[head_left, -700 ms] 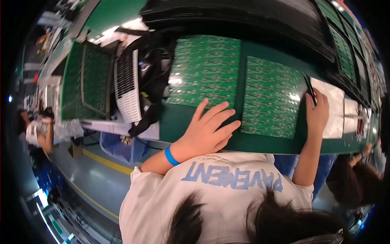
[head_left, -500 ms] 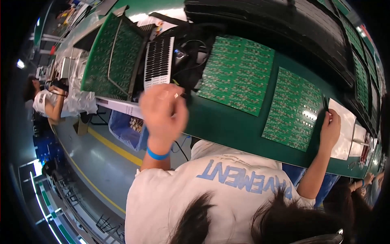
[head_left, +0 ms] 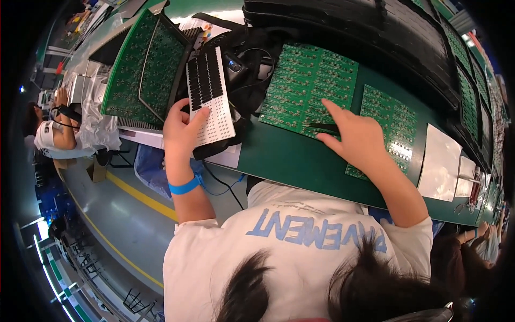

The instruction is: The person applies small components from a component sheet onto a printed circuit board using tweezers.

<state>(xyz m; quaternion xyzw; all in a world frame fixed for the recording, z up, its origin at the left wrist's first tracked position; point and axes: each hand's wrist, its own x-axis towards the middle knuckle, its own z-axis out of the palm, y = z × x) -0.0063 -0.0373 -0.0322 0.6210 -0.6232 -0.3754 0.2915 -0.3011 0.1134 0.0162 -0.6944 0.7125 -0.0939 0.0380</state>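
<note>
Head view: card, white with rows of black strips [head_left: 215, 121], is up in the left hand [head_left: 181, 131], tilted, at the left part of the bench. Left hand clamped on the card, thumb on its face, fingers round its left edge. Right hand [head_left: 365, 139] over the near right part of the middle circuit board [head_left: 292, 80]; index finger and thumb spread apart, black tweezers [head_left: 323, 126] sticking out between them, tips leftward over the board's near edge. Tweezers held by that hand, exact grip hidden underneath. Contact of index finger with board: can't tell.

Middle board flat on green bench [head_left: 289, 166]. Second circuit board [head_left: 387, 112] flat just right of it, partly covered by right hand and forearm. White sheet [head_left: 437, 158] further right, near the bench's front edge. Black device [head_left: 236, 64] with small blue light right beside the card, dark cloth and cables around it. Upright circuit board [head_left: 129, 75] stands in a rack left of the card. Long black tray [head_left: 343, 29] along the far side.

Blue band [head_left: 185, 186] on left wrist, thin cord by it. White shirt [head_left: 289, 231] below, blue lettering. Another person [head_left: 59, 137] far left. Yellow line [head_left: 142, 197] on grey floor.
</note>
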